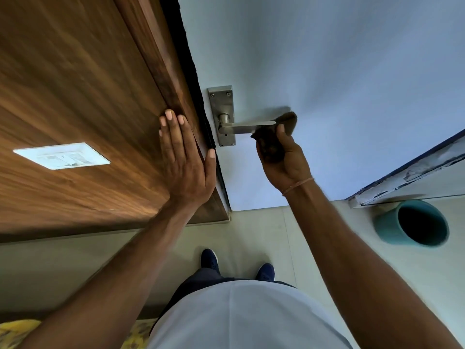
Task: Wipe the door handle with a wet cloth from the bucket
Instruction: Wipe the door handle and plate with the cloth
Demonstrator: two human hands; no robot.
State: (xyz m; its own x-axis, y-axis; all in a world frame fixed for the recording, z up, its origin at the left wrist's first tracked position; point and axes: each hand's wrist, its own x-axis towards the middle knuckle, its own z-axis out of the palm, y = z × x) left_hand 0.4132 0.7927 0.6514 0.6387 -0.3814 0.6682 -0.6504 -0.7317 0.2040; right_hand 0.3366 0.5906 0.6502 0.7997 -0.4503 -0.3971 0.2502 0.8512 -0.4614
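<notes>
Lever door handle (247, 127) on the pale door: right hand (281, 157) has fingers clamped on a dark cloth (270, 144) at the lever's free end. Left hand (185, 157) lies flat, fingers together, on the wooden frame (173, 79) beside it. Recommend wrapping the lever fully and drawing toward the backplate (222, 107). Teal bucket (412, 222) stands on the floor, well right of the handle

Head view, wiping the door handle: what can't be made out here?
- Cloth: motion-blurred and bunched in the right hand; wetness unreadable.
- Door handle: lever tip hidden behind the cloth.
- Bucket: interior too dark to show water.
- Left hand: palm hidden, flat against the wooden frame.
</notes>
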